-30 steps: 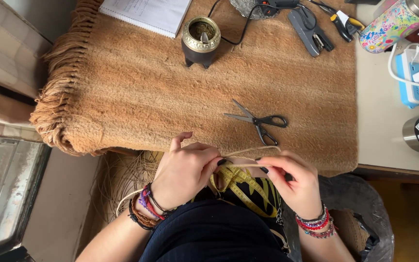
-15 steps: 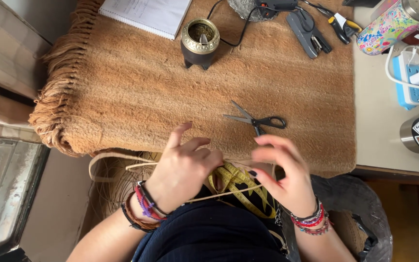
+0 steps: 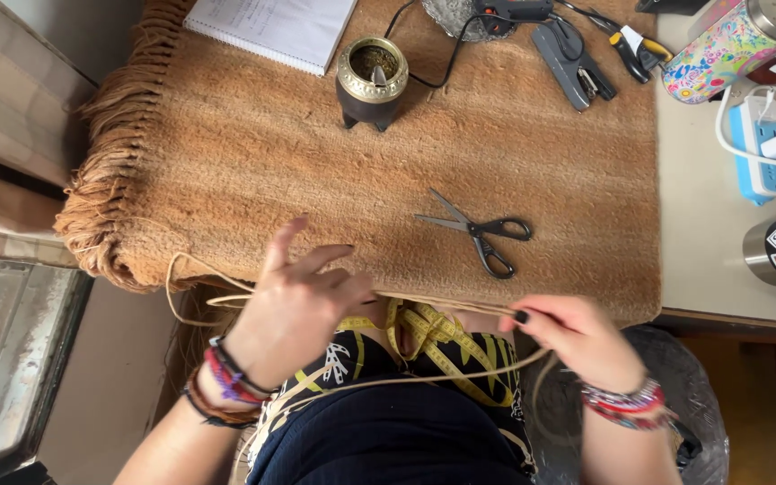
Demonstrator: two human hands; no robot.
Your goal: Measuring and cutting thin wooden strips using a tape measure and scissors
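Two hands, left hand (image 3: 303, 301) and right hand (image 3: 577, 337), stretch one cord (image 3: 433, 304).

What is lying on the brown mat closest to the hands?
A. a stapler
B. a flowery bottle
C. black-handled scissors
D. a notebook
C: the scissors lie open on the mat, just above the right hand, while the other things sit far off at the top.

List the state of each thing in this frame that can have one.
Cord: stretched between both hands.
Left hand: pinching the cord, fingers spread.
Right hand: closed on the cord.
Scissors: blades open, lying on the mat.
Measuring tape: loose in the lap.
Notebook: open.
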